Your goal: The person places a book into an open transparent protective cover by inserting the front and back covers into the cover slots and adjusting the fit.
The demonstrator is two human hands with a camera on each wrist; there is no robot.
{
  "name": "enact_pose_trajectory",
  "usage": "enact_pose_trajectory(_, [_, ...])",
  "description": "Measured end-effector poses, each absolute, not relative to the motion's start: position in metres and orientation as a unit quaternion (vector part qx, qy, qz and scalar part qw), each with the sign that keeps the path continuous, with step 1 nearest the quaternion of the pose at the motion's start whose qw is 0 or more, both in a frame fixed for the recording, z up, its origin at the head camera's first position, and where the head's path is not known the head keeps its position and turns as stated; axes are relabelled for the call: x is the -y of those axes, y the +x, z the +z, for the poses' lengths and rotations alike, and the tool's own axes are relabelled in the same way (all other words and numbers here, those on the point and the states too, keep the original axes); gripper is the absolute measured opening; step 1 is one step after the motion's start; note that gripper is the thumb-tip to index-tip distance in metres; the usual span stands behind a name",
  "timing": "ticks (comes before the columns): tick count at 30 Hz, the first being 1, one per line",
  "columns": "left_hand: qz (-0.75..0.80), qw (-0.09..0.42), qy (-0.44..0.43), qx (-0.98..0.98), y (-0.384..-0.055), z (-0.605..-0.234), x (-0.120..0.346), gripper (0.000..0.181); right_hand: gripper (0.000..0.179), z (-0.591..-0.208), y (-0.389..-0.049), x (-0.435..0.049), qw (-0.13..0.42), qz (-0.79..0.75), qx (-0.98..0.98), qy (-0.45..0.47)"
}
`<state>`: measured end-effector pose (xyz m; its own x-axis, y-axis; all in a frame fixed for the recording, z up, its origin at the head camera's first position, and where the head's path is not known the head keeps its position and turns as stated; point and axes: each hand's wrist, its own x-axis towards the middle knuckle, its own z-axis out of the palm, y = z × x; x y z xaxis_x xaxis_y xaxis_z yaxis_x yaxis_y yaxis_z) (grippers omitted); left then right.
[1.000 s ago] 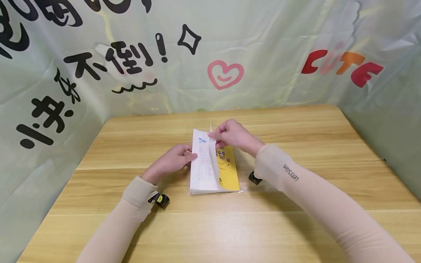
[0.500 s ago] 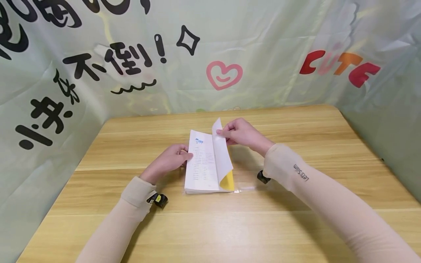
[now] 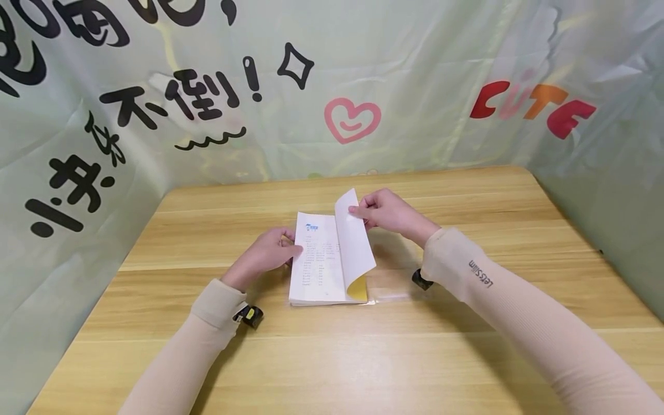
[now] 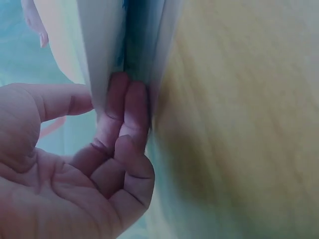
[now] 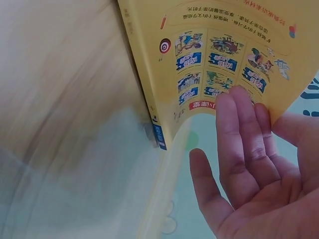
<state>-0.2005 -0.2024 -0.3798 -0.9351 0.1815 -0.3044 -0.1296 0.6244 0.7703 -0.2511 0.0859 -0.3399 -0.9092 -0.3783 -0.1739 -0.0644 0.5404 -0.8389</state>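
Observation:
A book (image 3: pixel 313 265) with a yellow outer cover (image 5: pixel 224 20) stands open on the table, a printed white page with a blue heading facing up. My right hand (image 3: pixel 386 213) pinches the top right corner of the raised leaf (image 3: pixel 354 236), white inside and yellow outside, thumb on the white side. The right wrist view shows its fingers straight along the yellow side, which bears small coloured pictures. My left hand (image 3: pixel 270 249) grips the book's left edge, thumb (image 4: pixel 70 99) on the page and two fingertips (image 4: pixel 118 82) tucked in between the layers below.
Thin clear plastic (image 3: pixel 396 297) lies at the book's lower right. The wooden table (image 3: pixel 332 357) reaches back to a pale printed curtain (image 3: pixel 425 104), with more curtain at both sides. A small black camera (image 3: pixel 250 316) sits on the left wrist.
My right hand has moved right, swinging the leaf over so its white inner side faces up and less yellow shows. The book has shifted slightly left; the left hand keeps its grip.

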Motion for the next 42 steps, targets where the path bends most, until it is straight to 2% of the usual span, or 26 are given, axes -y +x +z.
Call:
enact_pose_trajectory(6, [0.359,0.167,0.032,-0.918,-0.202,-0.378,0.202,0.039,0.033,-0.342,-0.251,-0.087,0.169,-0.459,-0.862,-0.132])
enact_pose_trajectory(11, [0.301,0.149,0.047,-0.941,-0.202,-0.374,0.203,0.041,0.033,-0.343,-0.252,-0.089,0.17,-0.452,-0.866,-0.131])
enact_pose_trajectory(14, [0.283,0.095,0.046,-0.953,-0.203,-0.367,0.197,0.039,0.035,-0.343,-0.252,-0.09,0.171,-0.446,-0.868,-0.134])
enact_pose_trajectory(18, [0.267,-0.023,0.092,-0.959,-0.201,-0.355,0.177,0.04,0.036,-0.344,-0.252,-0.09,0.171,-0.442,-0.869,-0.141])
enact_pose_trajectory(21, [0.262,-0.054,0.162,-0.95,-0.198,-0.35,0.16,0.05,0.036,-0.345,-0.252,-0.089,0.171,-0.446,-0.867,-0.142])
enact_pose_trajectory(23, [0.279,-0.026,0.207,-0.937,-0.195,-0.349,0.151,0.061,0.036,-0.345,-0.251,-0.088,0.173,-0.449,-0.865,-0.143])
enact_pose_trajectory(26, [0.312,0.042,0.248,-0.916,-0.194,-0.353,0.142,0.076,0.036,-0.346,-0.251,-0.088,0.18,-0.455,-0.859,-0.149])
enact_pose_trajectory(30, [0.326,0.097,0.264,-0.902,-0.195,-0.361,0.137,0.083,0.036,-0.349,-0.252,-0.088,0.189,-0.452,-0.857,-0.156])
enact_pose_trajectory(42, [0.299,0.135,0.258,-0.909,-0.196,-0.371,0.131,0.088,0.033,-0.359,-0.251,-0.096,0.187,-0.384,-0.889,-0.163])
